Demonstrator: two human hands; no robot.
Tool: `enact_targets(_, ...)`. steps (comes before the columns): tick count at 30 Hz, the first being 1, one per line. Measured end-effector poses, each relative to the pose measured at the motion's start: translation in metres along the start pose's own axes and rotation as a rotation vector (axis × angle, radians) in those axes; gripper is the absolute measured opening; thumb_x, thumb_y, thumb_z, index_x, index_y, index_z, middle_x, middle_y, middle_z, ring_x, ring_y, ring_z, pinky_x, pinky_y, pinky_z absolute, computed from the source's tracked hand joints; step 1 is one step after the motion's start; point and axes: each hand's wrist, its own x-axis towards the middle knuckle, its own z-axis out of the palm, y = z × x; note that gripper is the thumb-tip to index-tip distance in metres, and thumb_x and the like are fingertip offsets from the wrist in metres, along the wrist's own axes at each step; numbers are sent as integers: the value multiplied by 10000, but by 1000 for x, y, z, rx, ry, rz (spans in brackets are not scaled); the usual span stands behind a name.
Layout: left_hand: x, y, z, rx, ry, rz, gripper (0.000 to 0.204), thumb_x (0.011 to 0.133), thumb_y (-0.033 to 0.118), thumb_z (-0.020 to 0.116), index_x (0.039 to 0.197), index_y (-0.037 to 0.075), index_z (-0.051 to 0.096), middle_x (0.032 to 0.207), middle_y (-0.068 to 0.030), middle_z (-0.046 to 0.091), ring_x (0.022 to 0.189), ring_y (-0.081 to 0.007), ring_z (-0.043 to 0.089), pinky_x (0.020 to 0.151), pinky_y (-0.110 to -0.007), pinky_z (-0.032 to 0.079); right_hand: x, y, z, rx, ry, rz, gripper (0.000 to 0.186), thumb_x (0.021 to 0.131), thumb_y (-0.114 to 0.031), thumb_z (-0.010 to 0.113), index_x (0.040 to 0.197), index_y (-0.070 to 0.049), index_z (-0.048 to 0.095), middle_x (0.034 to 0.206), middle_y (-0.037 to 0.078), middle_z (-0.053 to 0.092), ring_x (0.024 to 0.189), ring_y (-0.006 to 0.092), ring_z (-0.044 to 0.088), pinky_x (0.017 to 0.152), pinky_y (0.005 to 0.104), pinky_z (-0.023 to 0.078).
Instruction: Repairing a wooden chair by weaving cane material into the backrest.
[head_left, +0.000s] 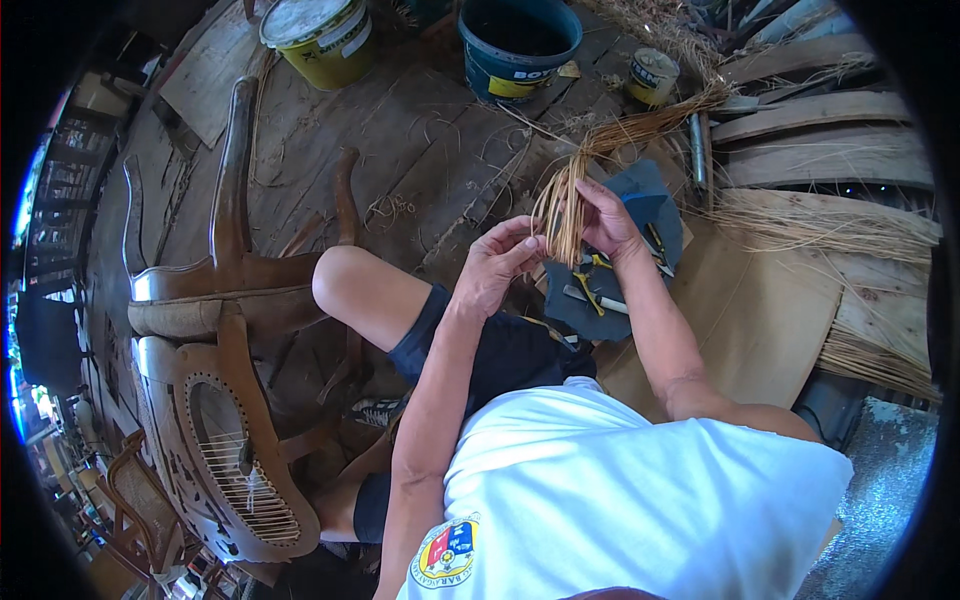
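A long bundle of tan cane strands (566, 222) is doubled over in front of me, its tail trailing away to the upper right. Closed around the bundle's right side, my right hand (608, 222) holds it up. My left hand (500, 262) pinches at strands on the bundle's left side, with thumb and fingertips together. Below the hands, a dark blue cloth (590, 318) carries yellow-handled pliers (590, 290) and other tools, partly covered by my right forearm. To my left, a carved wooden chair (215, 310) lies tipped over, cane strands (245, 475) strung across its oval back opening.
A dark teal bucket (520, 55), a yellow pail (320, 45) and a small tin (652, 78) stand on the plank floor ahead. Curved wooden boards (820, 155) with loose cane fibres lie at right, beside a flat brown sheet (755, 310).
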Motion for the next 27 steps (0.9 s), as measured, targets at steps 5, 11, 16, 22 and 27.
enact_targets(5,8,-12,-19,88,113,129,216,979,101,644,1192,85,613,997,-25,708,880,-90,653,771,-248,511,6,5,-5,-41,-37,-1,249,1015,-175,578,1216,-40,636,1040,75,718,962,183,702,853,349,581)
enact_targets(11,2,0,1,-48,110,96,155,982,127,642,1131,101,611,941,-17,697,805,-78,629,708,-236,483,6,9,-2,-50,-18,38,272,1027,-174,549,1236,-14,617,1100,76,704,1014,194,687,918,355,551)
enact_targets(16,3,-2,-7,-10,10,67,137,989,173,648,1088,79,654,834,13,656,721,-64,581,615,-202,423,11,9,5,64,21,2,284,1035,-190,523,1237,-11,611,1090,97,692,989,205,678,911,378,544)
enact_targets(22,4,-7,-12,205,83,-70,140,994,232,645,998,92,640,785,21,618,668,-60,541,591,-195,405,15,6,-9,131,-28,-4,294,1032,-215,536,1204,10,617,1122,123,700,1049,234,676,963,386,529)
enact_targets(27,4,-3,-8,-32,186,-113,179,1010,283,615,930,123,617,773,20,603,679,-74,542,615,-228,410,12,-15,21,19,21,-29,287,1040,-245,519,1171,-10,619,1106,116,708,1044,225,678,961,399,530)
